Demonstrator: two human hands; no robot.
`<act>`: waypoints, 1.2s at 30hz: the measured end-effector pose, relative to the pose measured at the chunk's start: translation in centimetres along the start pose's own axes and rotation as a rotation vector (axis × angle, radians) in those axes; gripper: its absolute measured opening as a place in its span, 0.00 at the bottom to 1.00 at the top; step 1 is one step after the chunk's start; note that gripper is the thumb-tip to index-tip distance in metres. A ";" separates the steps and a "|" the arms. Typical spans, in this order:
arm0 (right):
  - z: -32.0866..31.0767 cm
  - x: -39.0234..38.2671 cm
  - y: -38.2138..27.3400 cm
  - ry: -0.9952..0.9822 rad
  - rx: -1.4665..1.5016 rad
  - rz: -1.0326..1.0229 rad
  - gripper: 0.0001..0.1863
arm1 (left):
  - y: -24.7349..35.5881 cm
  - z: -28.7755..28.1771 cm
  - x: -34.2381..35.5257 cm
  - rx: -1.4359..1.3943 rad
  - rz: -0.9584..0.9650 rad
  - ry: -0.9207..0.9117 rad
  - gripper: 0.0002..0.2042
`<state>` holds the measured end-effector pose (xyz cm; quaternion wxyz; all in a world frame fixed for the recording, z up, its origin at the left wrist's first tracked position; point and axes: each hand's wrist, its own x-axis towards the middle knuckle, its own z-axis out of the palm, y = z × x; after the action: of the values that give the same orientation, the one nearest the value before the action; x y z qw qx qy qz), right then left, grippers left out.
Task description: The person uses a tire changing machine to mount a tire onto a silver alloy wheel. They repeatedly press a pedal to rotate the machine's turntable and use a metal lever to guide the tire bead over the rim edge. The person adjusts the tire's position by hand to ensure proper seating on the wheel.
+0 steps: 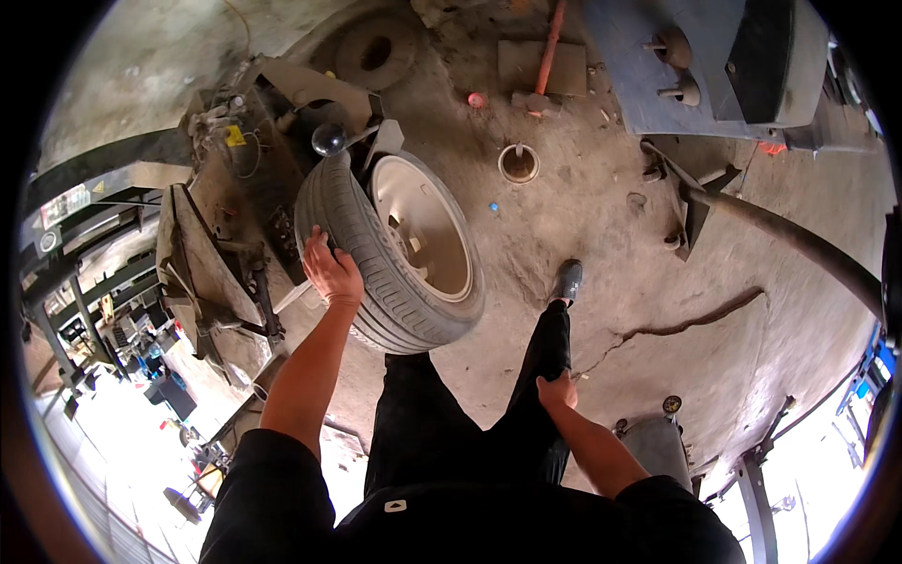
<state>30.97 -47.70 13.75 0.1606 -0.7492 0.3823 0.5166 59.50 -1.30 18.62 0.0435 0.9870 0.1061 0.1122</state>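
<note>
Your left hand [333,273] lies on the tread of the tyre [378,282], fingers loosely extended and slightly parted. It presses on the rubber from above rather than closing round it. Your right hand [558,389] rests at your right leg [547,343], near the knee. Its fingers are partly out of sight, so you cannot tell how far they curl; no tool shows in it.

The tyre is in front of you, left of centre, mounted on a pale rim [448,254] whose open face turns to your right. It stands on its tread close beside the machine [268,132], its far end near the black knob [329,139] and the grey blade [386,141]. Whether the blade touches the sidewall is not clear from this angle.

The step in hand looks like steadying or placing the wheel at the machine, with one hand doing the work while the other braces your body. The next move seems to call for keeping the wheel balanced under your left palm, checking how the blade sits against the rim's edge, and keeping your fingers clear of that gap. If the wheel needs turning, your right hand appears free to help.
</note>
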 end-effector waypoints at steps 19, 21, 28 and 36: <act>-2.1 1.1 0.3 0.009 0.006 0.000 0.40 | -0.7 0.4 -0.1 -0.006 0.062 0.060 0.21; -2.4 1.5 0.2 0.011 0.007 0.004 0.40 | -0.6 0.5 0.1 -0.026 0.059 0.070 0.21; -6.1 2.6 -0.9 -0.009 -0.028 -0.044 0.39 | -1.0 0.5 -0.2 -0.009 0.046 0.059 0.21; -6.7 5.3 1.1 0.015 -0.116 -0.132 0.34 | 0.2 -0.4 -0.2 -0.029 0.029 0.037 0.22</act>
<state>35.39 -54.85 11.94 0.1476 -0.7846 0.3027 0.5206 59.28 -1.57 18.94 0.0541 0.9855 0.0907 0.1324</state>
